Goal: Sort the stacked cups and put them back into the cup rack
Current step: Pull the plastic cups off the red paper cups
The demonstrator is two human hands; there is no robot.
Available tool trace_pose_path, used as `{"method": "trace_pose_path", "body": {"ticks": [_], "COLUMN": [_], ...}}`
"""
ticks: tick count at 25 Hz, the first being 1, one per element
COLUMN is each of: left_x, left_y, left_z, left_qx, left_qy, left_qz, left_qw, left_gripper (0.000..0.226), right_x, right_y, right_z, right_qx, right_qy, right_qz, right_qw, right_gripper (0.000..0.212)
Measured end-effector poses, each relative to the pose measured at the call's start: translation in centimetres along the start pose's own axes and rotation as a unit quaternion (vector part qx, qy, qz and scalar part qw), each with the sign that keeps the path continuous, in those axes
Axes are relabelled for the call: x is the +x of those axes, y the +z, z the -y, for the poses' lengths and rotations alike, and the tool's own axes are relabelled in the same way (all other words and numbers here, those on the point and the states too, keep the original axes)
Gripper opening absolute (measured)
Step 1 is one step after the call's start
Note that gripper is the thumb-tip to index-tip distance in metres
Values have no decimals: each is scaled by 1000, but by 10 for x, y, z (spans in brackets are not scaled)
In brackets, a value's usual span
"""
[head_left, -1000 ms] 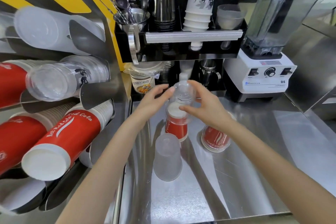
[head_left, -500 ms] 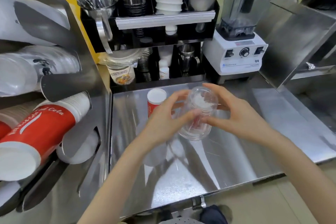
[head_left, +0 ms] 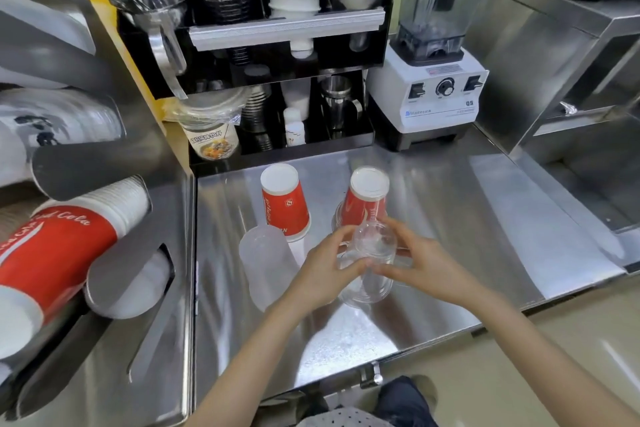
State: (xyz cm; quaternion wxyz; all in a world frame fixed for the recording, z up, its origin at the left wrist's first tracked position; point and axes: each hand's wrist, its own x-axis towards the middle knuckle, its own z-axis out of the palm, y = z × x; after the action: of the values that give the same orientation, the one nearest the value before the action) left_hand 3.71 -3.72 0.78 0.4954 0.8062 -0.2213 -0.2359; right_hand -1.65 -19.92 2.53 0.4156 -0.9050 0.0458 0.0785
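Both of my hands hold a clear plastic cup point(head_left: 372, 262) upside down above the steel counter point(head_left: 450, 218). My left hand point(head_left: 325, 270) grips its left side and my right hand point(head_left: 420, 265) its right side. Behind it two red paper cups stand upside down: one point(head_left: 284, 203) at the left, the other point(head_left: 367, 201) at the right, sitting on a clear cup. A frosted plastic cup point(head_left: 265, 263) stands inverted left of my left hand. The cup rack point(head_left: 114, 156) on the left holds lying stacks of red cups point(head_left: 59, 253) and clear printed cups point(head_left: 52, 118).
A black organiser point(head_left: 287, 28) with white cups, metal shakers and spoons stands behind the counter. A white blender point(head_left: 433, 80) is at the back right. A raised steel unit point(head_left: 571, 97) borders the right side. The counter's front edge is near my forearms.
The clear cup came off the red cup stack and moved toward me, held in both hands. The view shifted back, so both red cups and the frosted cup show.
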Motion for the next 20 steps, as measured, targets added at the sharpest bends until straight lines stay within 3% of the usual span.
{"method": "trace_pose_path", "body": {"ticks": [9,11,15,17,20], "left_x": [5,6,19,36,61], "left_y": [6,4,-2,-6,-5], "left_z": [15,8,-9,-8,-8], "left_qx": [3,-33,-95,-75,-16], "left_qy": [-40,-44,-43,-83,-140], "left_qz": [16,-9,-100,-119,-49], "left_qw": [999,998,989,987,989], "left_gripper": [70,64,40,57,90], "right_x": [3,0,5,20,47], "right_y": [11,6,-14,-24,-30], "right_z": [-16,-13,0,5,11], "right_qx": [-5,14,65,41,7], "right_qy": [13,2,-26,-28,-5], "right_qz": [20,26,-98,-159,-114], "right_qw": [1000,1000,993,986,993], "right_gripper": [83,81,59,65,83]}}
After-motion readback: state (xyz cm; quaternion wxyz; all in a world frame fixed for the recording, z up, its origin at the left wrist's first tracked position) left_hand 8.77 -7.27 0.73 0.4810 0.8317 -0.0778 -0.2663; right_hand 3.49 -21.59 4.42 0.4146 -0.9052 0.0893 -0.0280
